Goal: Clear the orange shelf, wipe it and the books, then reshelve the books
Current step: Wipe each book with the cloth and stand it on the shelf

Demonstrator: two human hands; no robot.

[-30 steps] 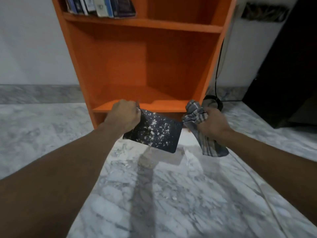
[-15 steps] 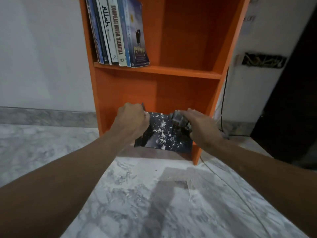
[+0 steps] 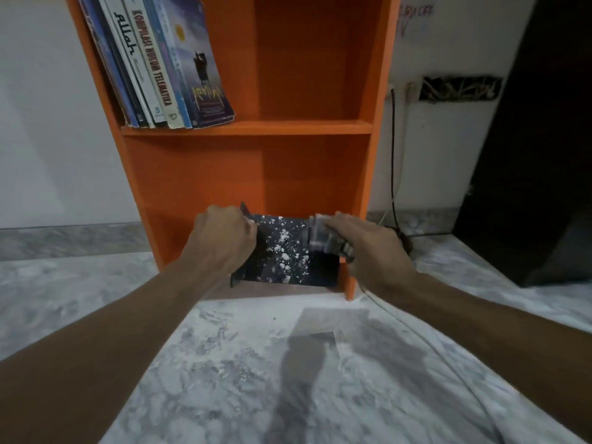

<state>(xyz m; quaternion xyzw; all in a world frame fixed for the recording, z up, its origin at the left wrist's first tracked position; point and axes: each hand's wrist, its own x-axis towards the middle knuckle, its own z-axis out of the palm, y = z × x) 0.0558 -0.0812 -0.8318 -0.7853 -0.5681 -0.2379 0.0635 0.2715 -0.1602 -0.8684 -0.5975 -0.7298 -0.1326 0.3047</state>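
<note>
My left hand (image 3: 224,241) grips the left edge of a dark book with white speckles (image 3: 282,254), held in front of the orange shelf unit (image 3: 256,174). My right hand (image 3: 365,248) holds a grey checked cloth (image 3: 323,235) and presses it onto the right part of the book's cover. Several books (image 3: 160,65) lean to the left on the upper shelf board (image 3: 288,127). The compartment below that board holds nothing that I can see.
The floor is grey-white marble (image 3: 256,363), with my arms' shadow on it. A black cable (image 3: 392,161) runs down the white wall to the right of the shelf. A dark piece of furniture (image 3: 528,155) stands at far right.
My view rose, so the upper shelf's books now show. My right hand moved left with the cloth onto the book's cover. The left hand keeps its grip.
</note>
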